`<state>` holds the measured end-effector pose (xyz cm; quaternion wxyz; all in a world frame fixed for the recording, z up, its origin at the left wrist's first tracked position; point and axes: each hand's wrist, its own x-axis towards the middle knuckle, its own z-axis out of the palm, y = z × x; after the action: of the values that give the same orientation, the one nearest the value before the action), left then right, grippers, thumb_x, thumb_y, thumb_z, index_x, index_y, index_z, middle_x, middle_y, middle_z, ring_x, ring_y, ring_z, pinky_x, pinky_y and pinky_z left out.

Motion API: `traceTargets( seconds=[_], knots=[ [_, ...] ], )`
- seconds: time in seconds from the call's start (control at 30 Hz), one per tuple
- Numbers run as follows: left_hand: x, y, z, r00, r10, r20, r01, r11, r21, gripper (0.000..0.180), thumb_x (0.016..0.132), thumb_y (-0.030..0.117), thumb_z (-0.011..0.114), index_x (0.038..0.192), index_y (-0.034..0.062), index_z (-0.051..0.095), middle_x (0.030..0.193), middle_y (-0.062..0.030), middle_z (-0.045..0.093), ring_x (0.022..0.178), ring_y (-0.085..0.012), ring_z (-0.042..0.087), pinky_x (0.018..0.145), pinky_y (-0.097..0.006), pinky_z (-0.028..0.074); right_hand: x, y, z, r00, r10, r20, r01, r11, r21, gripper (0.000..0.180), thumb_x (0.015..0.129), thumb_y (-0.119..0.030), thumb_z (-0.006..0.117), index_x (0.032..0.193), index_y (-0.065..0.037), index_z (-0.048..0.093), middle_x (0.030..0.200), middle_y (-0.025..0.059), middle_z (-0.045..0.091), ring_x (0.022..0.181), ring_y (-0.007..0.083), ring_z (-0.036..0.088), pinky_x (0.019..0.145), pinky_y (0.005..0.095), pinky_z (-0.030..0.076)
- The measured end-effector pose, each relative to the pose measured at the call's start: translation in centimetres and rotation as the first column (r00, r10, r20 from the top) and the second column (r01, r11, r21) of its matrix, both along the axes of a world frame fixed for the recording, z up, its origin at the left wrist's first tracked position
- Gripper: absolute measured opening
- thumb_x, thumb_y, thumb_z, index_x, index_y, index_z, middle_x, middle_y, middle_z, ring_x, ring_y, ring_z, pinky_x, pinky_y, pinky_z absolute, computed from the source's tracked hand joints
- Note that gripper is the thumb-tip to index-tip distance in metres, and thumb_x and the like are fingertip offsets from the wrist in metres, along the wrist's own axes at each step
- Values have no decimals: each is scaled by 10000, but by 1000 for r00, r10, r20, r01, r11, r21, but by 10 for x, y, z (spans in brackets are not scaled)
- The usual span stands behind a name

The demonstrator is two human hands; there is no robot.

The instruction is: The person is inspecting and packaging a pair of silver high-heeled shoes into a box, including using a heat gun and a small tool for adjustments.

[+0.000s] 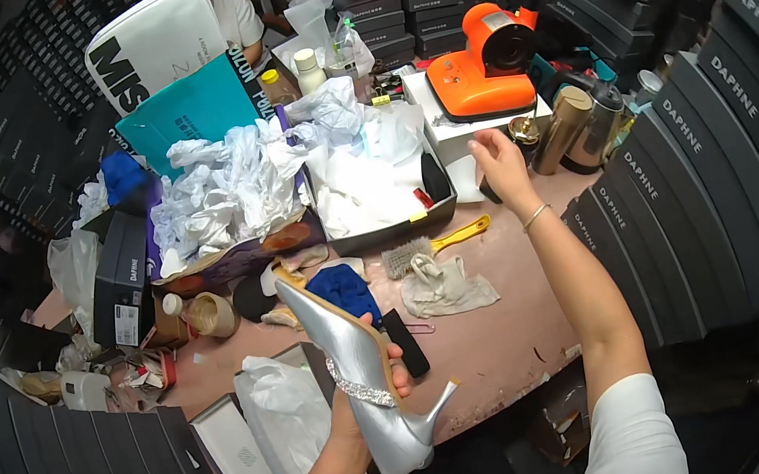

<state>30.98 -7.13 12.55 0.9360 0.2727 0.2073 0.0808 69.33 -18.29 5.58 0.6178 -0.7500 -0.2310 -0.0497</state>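
Observation:
A silver high-heeled pump (340, 330) with a jewelled strap is gripped in my left hand (396, 368), its toe pointing up and away and its heel toward the lower right. My right hand (500, 167) reaches to the back right, fingers loosely bent and apart, with no held object visible. Close beside it are a small gold-topped bottle (524, 132) and a white sheet (465, 180). Below the shoe lies an open shoe box (238, 452) with white tissue paper (285, 411). A blue cloth (342, 294) and a black block (405, 342) lie just past the shoe.
A yellow-handled brush (460, 234) and a white rag (449, 286) lie mid-table. Behind are boxes of crumpled tissue (224, 188) and white paper (369, 178), and an orange machine (479, 82). Grey shoe boxes (685, 183) wall both sides. Another person (236, 18) sits beyond.

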Motion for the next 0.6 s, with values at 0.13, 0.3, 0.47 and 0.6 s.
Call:
traceTargets(
  seconds=[0.13,0.3,0.47,0.6],
  knots=[
    [66,1,34,1000,10,-27,-11,1000,-17,648,879,389,641,1429,189,360,947,-105,561,676,-182,597,570,-291,545,83,37,28,966,-30,256,119,933,-339,423,856,-243,652,1158,40,564,1121,240,594,1036,358,586,898,409,455],
    [137,24,64,996,-34,77,27,996,89,706,880,415,611,1466,176,298,1036,-125,543,685,-168,611,599,-286,561,153,76,47,974,62,219,102,743,-661,501,891,-306,586,1299,-33,489,1148,246,560,1104,403,538,900,477,462],
    [186,38,79,995,-14,101,5,996,87,698,868,344,639,1457,151,318,1055,-128,552,689,-165,627,593,-265,564,193,94,27,955,18,296,250,488,-836,442,895,-355,561,1258,-109,500,1089,221,551,898,399,633,715,488,535],
    [230,52,64,996,4,87,-9,998,58,700,880,369,626,1460,150,302,992,-116,547,676,-173,575,575,-288,543,203,92,18,957,20,291,244,492,-836,368,901,-325,554,1214,-135,513,1063,211,546,774,403,658,652,486,550]
  ],
)
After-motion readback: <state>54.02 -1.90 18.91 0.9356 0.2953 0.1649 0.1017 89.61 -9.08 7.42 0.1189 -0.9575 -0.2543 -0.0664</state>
